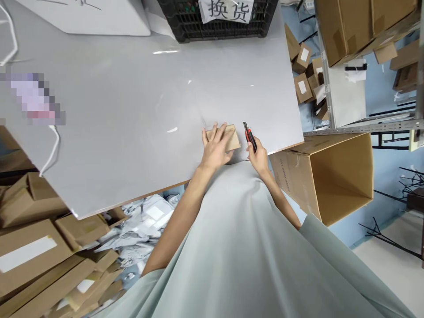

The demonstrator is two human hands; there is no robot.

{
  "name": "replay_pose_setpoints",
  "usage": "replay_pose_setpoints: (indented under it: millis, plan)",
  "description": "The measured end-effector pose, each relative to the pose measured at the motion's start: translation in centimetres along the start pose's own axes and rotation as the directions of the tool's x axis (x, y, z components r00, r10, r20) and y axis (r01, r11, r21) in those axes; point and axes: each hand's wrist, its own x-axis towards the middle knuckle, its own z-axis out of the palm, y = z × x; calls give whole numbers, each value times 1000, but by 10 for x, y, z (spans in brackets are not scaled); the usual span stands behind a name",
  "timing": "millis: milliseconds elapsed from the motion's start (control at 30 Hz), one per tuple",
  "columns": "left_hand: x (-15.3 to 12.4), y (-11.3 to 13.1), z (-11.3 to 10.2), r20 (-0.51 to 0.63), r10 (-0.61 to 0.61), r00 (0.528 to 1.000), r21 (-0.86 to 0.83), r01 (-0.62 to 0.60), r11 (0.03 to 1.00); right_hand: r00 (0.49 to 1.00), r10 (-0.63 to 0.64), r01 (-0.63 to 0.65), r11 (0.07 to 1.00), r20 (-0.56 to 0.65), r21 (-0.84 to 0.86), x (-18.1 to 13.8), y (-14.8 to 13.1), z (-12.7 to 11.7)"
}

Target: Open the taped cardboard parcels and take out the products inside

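A small brown cardboard box [234, 138] lies on the grey table [132, 115] near its front edge. My left hand [215, 148] grips it from above, fingers over the far side and thumb at the near side, covering much of its top. In my right hand [258, 158] is a red and black utility knife [249, 138], its blade out and pointing away from me. The knife is just right of the box and apart from it. My fingers hide the lower end of its handle.
A black plastic crate [225, 31] with a paper sign stands at the table's back. A large open carton [341, 176] is beyond the right edge. Cardboard boxes [29, 247] and grey plastic bags [145, 225] are heaped at lower left. A white cable [53, 150] hangs over the left edge.
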Motion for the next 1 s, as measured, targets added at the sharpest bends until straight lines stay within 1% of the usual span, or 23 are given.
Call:
replay_pose_setpoints:
  millis: [67, 133, 200, 300, 533, 633, 767, 867, 1000]
  plan:
    - [2, 0, 2, 5, 1, 1000, 21, -1, 1000, 999, -30, 32, 995, 18, -95, -9, -6, -7]
    - [3, -2, 5, -22, -8, 1000, 27, 9, 1000, 997, -55, 65, 979, 57, -192, -16, -14, -10]
    - [3, -4, 8, -51, -22, 998, 24, 23, 999, 994, -51, 77, 951, 96, -299, -20, -22, -10]
    - [3, -2, 10, -72, -29, 997, 28, 31, 999, 992, -3, 60, 897, 130, -437, -21, -34, -11]
    - [2, 4, 10, -79, -27, 997, 42, 30, 999, 979, 126, 9, 762, 161, -647, -21, -73, -9]
    - [1, 4, 11, -90, -33, 995, 31, 36, 999, 971, 169, 2, 698, 167, -716, -22, -92, -5]
    - [-3, 4, 13, -89, -30, 996, 20, 32, 999, 962, 203, 8, 647, 182, -763, -28, -109, -5]
    - [-5, 5, 15, -88, -34, 996, 28, 37, 999, 952, 246, -11, 615, 179, -788, -40, -110, -12]
    - [-6, 6, 16, -79, -30, 996, 31, 32, 999, 944, 291, -50, 589, 153, -806, -59, -103, -24]
